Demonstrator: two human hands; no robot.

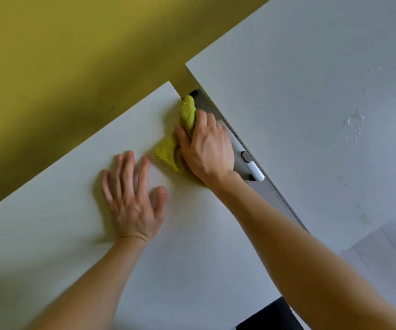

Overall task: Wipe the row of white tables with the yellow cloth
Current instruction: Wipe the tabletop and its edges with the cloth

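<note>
We see the fingers (201,119) of the right hand (207,151) curled over the yellow cloth (188,110), with the thumb on its other side, so this hand grips it at the middle of the frame. The cloth lies bunched on the right edge of the near white table (49,234), close to its far corner. The fingers (128,170) of the left hand (132,201) are straight and spread, flat on this table, and hold nothing. At the right of the frame is a second white table (299,79), with water drops (354,120) on it. A white handle (251,166) shows in the gap between the tables.
</note>
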